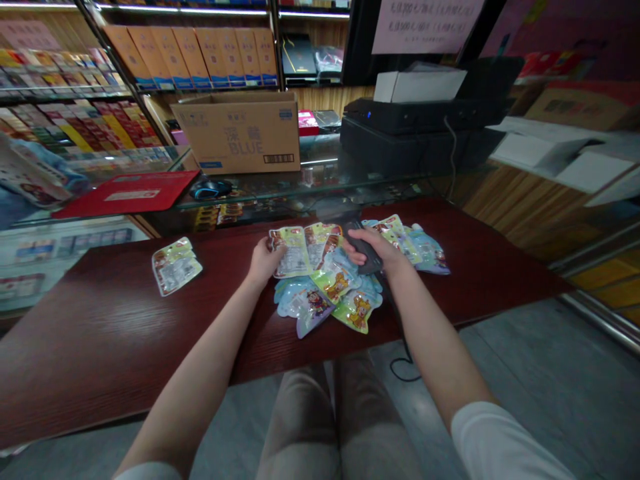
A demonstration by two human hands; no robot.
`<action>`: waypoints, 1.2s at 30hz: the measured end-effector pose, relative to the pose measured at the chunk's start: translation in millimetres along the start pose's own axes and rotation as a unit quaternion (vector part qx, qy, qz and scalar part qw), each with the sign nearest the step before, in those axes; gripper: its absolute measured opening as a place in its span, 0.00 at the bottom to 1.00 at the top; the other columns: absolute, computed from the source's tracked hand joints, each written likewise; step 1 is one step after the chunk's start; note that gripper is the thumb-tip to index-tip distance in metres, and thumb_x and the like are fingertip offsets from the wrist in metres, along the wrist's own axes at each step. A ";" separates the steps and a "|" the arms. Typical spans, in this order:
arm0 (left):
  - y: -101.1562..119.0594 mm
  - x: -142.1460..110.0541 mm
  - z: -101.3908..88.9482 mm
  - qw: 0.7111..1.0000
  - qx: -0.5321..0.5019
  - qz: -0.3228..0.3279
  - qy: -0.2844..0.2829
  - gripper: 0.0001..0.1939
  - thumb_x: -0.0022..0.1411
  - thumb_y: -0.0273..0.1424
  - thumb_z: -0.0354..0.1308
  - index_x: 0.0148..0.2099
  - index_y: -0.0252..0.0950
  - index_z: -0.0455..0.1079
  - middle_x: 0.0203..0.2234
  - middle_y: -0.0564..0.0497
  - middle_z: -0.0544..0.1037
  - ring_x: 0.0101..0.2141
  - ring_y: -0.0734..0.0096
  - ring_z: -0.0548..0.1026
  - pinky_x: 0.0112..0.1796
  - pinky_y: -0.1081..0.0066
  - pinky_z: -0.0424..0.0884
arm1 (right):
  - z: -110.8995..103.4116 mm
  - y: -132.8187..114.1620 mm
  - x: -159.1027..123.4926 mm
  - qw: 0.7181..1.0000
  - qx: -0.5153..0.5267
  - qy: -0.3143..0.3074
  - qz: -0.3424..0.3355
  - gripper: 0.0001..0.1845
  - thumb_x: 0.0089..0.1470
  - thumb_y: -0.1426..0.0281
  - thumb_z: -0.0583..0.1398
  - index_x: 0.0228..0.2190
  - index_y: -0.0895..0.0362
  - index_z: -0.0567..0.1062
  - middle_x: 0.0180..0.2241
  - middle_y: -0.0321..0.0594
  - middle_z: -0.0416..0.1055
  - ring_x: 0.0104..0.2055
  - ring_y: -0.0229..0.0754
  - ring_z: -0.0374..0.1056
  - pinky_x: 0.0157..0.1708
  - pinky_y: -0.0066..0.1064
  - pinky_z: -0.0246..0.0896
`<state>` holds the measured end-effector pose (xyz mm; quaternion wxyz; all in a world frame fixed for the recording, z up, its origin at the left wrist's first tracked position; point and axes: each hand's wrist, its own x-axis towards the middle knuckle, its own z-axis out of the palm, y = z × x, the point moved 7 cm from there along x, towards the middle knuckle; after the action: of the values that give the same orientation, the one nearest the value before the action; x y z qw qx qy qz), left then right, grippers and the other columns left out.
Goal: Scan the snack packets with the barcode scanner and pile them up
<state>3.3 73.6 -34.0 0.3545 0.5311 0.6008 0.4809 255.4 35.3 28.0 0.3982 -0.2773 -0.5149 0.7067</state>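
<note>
My left hand [265,260] is closed on the left edge of a snack packet [291,252], whose printed back faces up. In my right hand [375,247] is a dark barcode scanner [364,248], its head pointing away from me over the packets. A pile of shiny packets [345,293] with cartoon figures lies overlapping between my hands, in green, blue and purple. More packets [425,250] lie to the right, partly behind my right hand. Alone on the left side of the dark red wooden board rests one packet [176,265].
Behind the board [120,320] is a glass counter with a cardboard box [240,133], a computer mouse [211,189] and a red folder [135,192]. Black machines [410,133] stand at the back right. The scanner's cable [404,363] hangs past the board's front edge.
</note>
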 end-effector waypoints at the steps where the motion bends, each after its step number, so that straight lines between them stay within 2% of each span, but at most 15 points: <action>1: -0.6 1.2 0.2 0.998 -0.062 -0.002 0.000 0.20 0.49 0.37 0.64 0.42 0.32 0.71 0.36 0.42 0.80 0.36 0.57 0.79 0.41 0.60 0.74 | 0.9 -0.2 -0.7 1.000 -0.004 -0.004 0.002 0.19 0.52 0.59 0.66 0.26 0.55 0.63 0.18 0.30 0.63 0.14 0.28 0.53 0.13 0.23 0.49; 3: -0.4 3.7 -2.7 0.986 -0.166 0.002 0.016 0.20 0.48 0.41 0.64 0.39 0.33 0.70 0.34 0.44 0.79 0.34 0.61 0.78 0.40 0.61 0.75 | 2.3 -0.7 -2.0 1.000 -0.008 -0.013 0.003 0.19 0.52 0.59 0.66 0.26 0.56 0.63 0.17 0.30 0.63 0.14 0.28 0.52 0.13 0.23 0.49; 6: 4.2 7.1 -14.6 0.966 -0.245 0.041 0.071 0.23 0.49 0.43 0.65 0.43 0.35 0.68 0.37 0.46 0.79 0.38 0.63 0.79 0.42 0.62 0.76 | 2.5 -1.7 -3.5 1.000 -0.002 -0.021 0.001 0.17 0.52 0.60 0.66 0.28 0.56 0.64 0.18 0.30 0.64 0.13 0.28 0.51 0.12 0.23 0.48; 10: 13.4 9.1 -28.4 0.958 -0.243 0.098 0.112 0.24 0.54 0.45 0.63 0.48 0.38 0.66 0.44 0.45 0.78 0.46 0.61 0.78 0.47 0.63 0.75 | -0.3 -1.2 -5.2 1.000 -0.006 -0.014 0.017 0.17 0.51 0.61 0.66 0.31 0.56 0.66 0.19 0.31 0.66 0.13 0.28 0.51 0.11 0.23 0.48; 13: 15.9 8.8 -34.4 0.957 -0.237 0.111 0.126 0.23 0.54 0.46 0.62 0.47 0.37 0.66 0.44 0.43 0.78 0.46 0.60 0.78 0.48 0.63 0.74 | -1.6 -0.3 -7.3 0.999 -0.020 -0.007 0.034 0.17 0.50 0.60 0.66 0.31 0.57 0.66 0.18 0.30 0.66 0.12 0.28 0.51 0.11 0.23 0.48; 17: 14.6 8.3 -32.1 0.964 -0.219 0.098 0.112 0.23 0.54 0.47 0.62 0.45 0.37 0.66 0.41 0.44 0.79 0.43 0.60 0.79 0.45 0.62 0.76 | 0.0 3.6 -10.3 0.997 -0.038 -0.013 0.063 0.17 0.51 0.60 0.67 0.28 0.56 0.66 0.18 0.31 0.66 0.12 0.28 0.52 0.11 0.23 0.49; 22: 15.1 5.5 -24.0 0.971 -0.203 0.091 0.084 0.23 0.52 0.46 0.63 0.45 0.37 0.67 0.38 0.45 0.79 0.41 0.60 0.79 0.43 0.63 0.76 | -1.1 8.7 -11.3 0.995 -0.051 0.000 0.086 0.17 0.51 0.61 0.67 0.31 0.57 0.67 0.19 0.30 0.66 0.13 0.28 0.53 0.11 0.23 0.49; 30: 17.6 4.2 -19.7 0.971 -0.204 0.095 0.076 0.20 0.52 0.42 0.64 0.43 0.36 0.67 0.38 0.44 0.79 0.42 0.59 0.79 0.43 0.63 0.76 | -0.3 9.3 -11.0 0.994 -0.065 -0.011 0.091 0.18 0.51 0.60 0.68 0.31 0.57 0.67 0.18 0.29 0.65 0.13 0.28 0.54 0.12 0.23 0.49; 36: 19.3 1.4 -17.6 0.975 -0.196 0.080 0.065 0.20 0.54 0.43 0.63 0.44 0.36 0.68 0.37 0.47 0.79 0.39 0.62 0.79 0.42 0.64 0.76 | 1.2 8.9 -11.9 0.994 -0.064 -0.021 0.091 0.19 0.51 0.59 0.68 0.32 0.56 0.66 0.19 0.29 0.64 0.13 0.28 0.54 0.13 0.24 0.50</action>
<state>-7.7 70.9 -10.5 0.3718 0.4654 0.4722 0.6497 258.3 23.3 19.7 0.3028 -0.3332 -0.5399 0.7112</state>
